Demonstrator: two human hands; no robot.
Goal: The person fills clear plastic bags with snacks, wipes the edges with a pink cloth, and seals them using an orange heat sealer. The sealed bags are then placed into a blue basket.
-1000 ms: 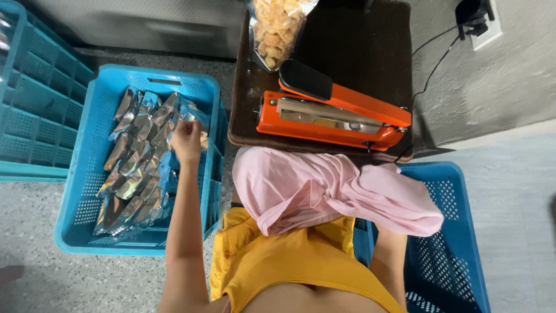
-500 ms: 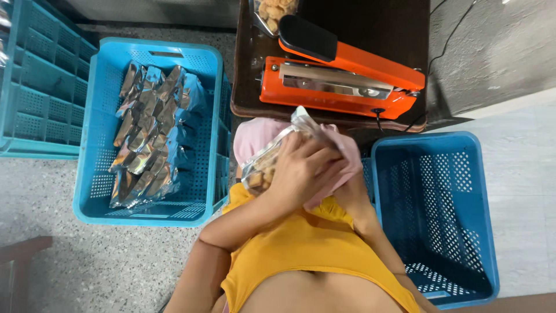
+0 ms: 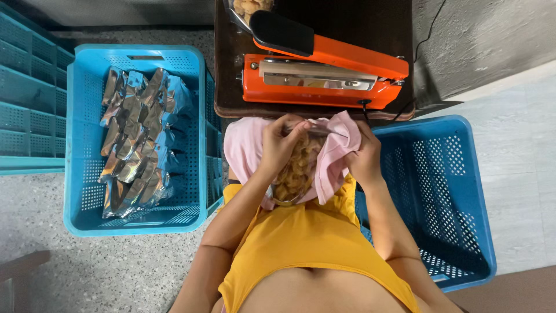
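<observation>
Head cam: both hands are gripping a clear snack bag (image 3: 298,168) over the lap.

Left hand (image 3: 281,145) and right hand (image 3: 362,153) are pinching its top edge against pink cloth (image 3: 243,148), just below the orange sealer (image 3: 324,78) sitting on the counter (image 3: 229,87); foil packs (image 3: 136,139) are filling the left blue crate (image 3: 81,214).

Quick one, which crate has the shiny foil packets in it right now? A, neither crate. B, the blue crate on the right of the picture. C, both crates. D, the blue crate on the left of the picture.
D: the foil packets lie stacked in the left blue crate, while the right blue crate shows only its bare mesh floor where it is visible beside the person's right hand.
</observation>
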